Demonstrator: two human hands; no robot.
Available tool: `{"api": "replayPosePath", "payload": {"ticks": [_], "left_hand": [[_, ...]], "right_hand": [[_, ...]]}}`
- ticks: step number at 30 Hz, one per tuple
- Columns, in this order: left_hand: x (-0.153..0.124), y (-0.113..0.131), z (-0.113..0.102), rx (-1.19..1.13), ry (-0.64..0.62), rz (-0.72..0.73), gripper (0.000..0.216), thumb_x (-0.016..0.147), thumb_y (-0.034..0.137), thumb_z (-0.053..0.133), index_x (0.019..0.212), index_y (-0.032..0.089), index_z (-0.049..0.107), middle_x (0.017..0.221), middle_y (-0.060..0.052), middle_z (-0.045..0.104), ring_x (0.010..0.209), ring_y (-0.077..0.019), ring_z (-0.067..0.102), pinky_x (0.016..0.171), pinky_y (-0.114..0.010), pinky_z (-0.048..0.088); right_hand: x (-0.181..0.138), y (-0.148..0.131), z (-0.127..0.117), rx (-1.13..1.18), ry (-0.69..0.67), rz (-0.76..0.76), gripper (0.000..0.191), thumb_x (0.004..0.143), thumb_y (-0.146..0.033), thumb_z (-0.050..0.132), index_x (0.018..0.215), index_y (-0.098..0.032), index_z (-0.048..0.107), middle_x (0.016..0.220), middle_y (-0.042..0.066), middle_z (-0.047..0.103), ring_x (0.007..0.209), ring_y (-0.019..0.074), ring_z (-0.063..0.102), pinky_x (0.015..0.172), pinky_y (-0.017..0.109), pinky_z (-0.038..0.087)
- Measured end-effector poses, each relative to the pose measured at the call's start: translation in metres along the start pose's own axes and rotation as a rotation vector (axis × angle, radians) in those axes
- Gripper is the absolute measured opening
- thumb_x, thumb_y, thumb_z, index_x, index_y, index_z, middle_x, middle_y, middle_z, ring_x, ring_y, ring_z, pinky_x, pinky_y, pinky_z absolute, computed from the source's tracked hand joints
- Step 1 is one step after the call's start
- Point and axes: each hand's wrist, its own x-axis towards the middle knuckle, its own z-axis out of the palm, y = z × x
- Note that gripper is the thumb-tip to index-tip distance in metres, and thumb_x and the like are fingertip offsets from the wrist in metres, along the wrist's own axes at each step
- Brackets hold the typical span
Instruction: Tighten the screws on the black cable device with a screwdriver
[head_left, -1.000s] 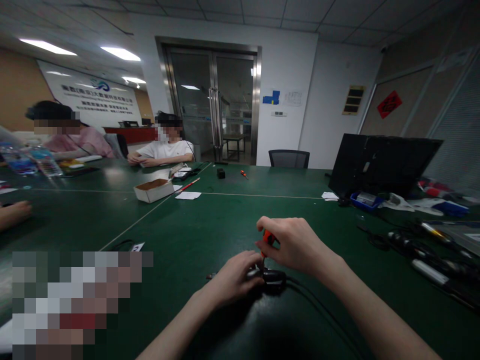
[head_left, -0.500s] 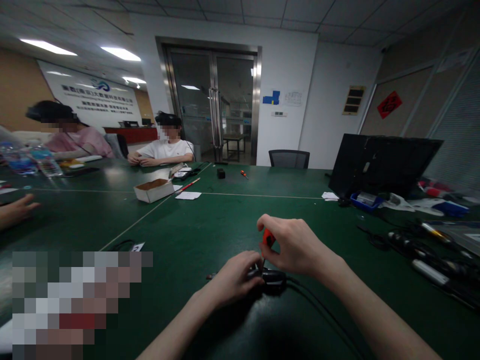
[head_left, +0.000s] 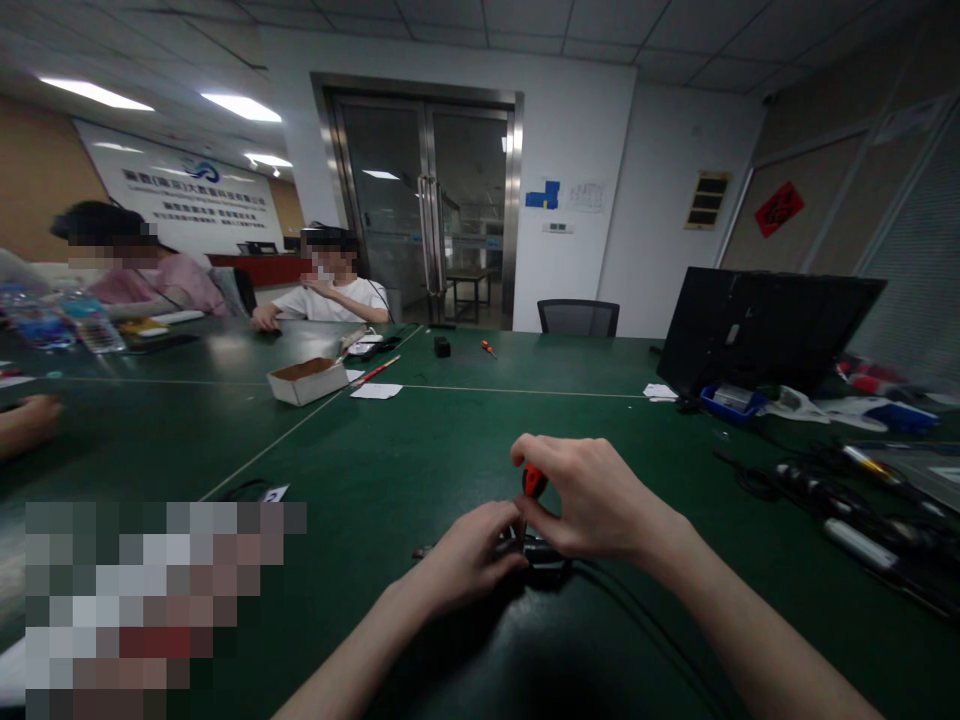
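Low in the middle of the head view, a small black device [head_left: 547, 556] with a cable lies on the green table [head_left: 435, 440]. My left hand [head_left: 476, 548] is closed around its left part, and the fingers hide much of it. My right hand [head_left: 589, 490] grips the red-and-black handle of a screwdriver [head_left: 533, 481], held upright above the device. The shaft points down beside my left fingertips; where its tip sits is hidden. From the device's right side the black cable [head_left: 637, 612] runs toward the table's near edge.
An open cardboard box [head_left: 307, 382] stands left of centre, near paper slips [head_left: 376, 391]. Farther back lie a black block [head_left: 442, 346] and another screwdriver [head_left: 489, 348]. A black monitor [head_left: 765, 330] and tangled cables [head_left: 847, 500] occupy the right. Two people sit at far left; another person's hand [head_left: 34, 422] is nearer.
My right hand has shifted its fingers slightly lower on the screwdriver, whose handle leans less. My left hand stays put. The person in white has raised a hand toward the face.
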Motion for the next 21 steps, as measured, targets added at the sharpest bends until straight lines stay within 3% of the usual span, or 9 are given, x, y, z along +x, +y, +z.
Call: {"api": "replayPosePath", "payload": {"ticks": [3, 6, 9, 15, 18, 21], "left_hand": [[-0.0001, 0.0000, -0.0008, 0.012, -0.012, -0.015, 0.024, 0.086, 0.026, 0.066, 0.109, 0.019, 0.064, 0.116, -0.007, 0.068, 0.106, -0.0272, 0.062, 0.095, -0.035, 0.048], [0.0003, -0.0018, -0.0008, 0.006, -0.011, 0.019, 0.026, 0.086, 0.025, 0.067, 0.110, 0.019, 0.063, 0.117, -0.007, 0.067, 0.105, -0.0260, 0.061, 0.094, -0.034, 0.047], [0.0004, -0.0039, 0.0002, -0.010, -0.007, 0.049, 0.026, 0.086, 0.025, 0.067, 0.112, 0.019, 0.062, 0.116, -0.007, 0.067, 0.106, -0.0257, 0.061, 0.094, -0.034, 0.047], [-0.0004, -0.0023, 0.0002, 0.014, -0.009, -0.002, 0.021, 0.087, 0.027, 0.067, 0.106, 0.019, 0.063, 0.113, -0.007, 0.067, 0.102, -0.0258, 0.061, 0.089, -0.034, 0.047], [0.0008, -0.0033, 0.0010, 0.016, -0.005, 0.017, 0.024, 0.085, 0.025, 0.068, 0.108, 0.019, 0.062, 0.113, -0.007, 0.067, 0.102, -0.0254, 0.061, 0.090, -0.034, 0.047], [0.0017, -0.0054, 0.0026, 0.008, -0.001, 0.033, 0.024, 0.086, 0.026, 0.066, 0.109, 0.019, 0.062, 0.114, -0.007, 0.067, 0.104, -0.0252, 0.060, 0.092, -0.034, 0.046]], "right_hand": [[0.0003, -0.0004, 0.0008, -0.037, -0.009, 0.044, 0.022, 0.092, -0.037, 0.065, 0.103, -0.021, 0.056, 0.083, 0.002, 0.071, 0.070, 0.0180, 0.062, 0.061, 0.027, 0.029], [-0.0003, -0.0008, 0.0007, -0.025, 0.004, 0.048, 0.018, 0.090, -0.027, 0.062, 0.106, -0.021, 0.055, 0.084, 0.002, 0.070, 0.068, 0.0164, 0.060, 0.060, 0.027, 0.029], [-0.0010, -0.0012, -0.0007, 0.010, 0.012, 0.010, 0.026, 0.082, -0.020, 0.064, 0.106, -0.021, 0.054, 0.089, 0.001, 0.069, 0.070, 0.0153, 0.059, 0.060, 0.026, 0.031], [0.0012, 0.0012, 0.0036, -0.079, 0.004, 0.049, 0.021, 0.094, -0.040, 0.064, 0.103, -0.022, 0.056, 0.086, 0.003, 0.071, 0.071, 0.0181, 0.061, 0.060, 0.027, 0.028], [0.0013, 0.0013, 0.0042, -0.076, 0.013, 0.046, 0.014, 0.093, -0.029, 0.061, 0.104, -0.021, 0.056, 0.089, 0.003, 0.071, 0.073, 0.0176, 0.062, 0.060, 0.027, 0.029], [0.0003, 0.0001, 0.0017, -0.039, 0.021, 0.029, 0.022, 0.085, -0.021, 0.063, 0.106, -0.020, 0.055, 0.092, 0.003, 0.070, 0.073, 0.0167, 0.062, 0.061, 0.027, 0.031]]}}
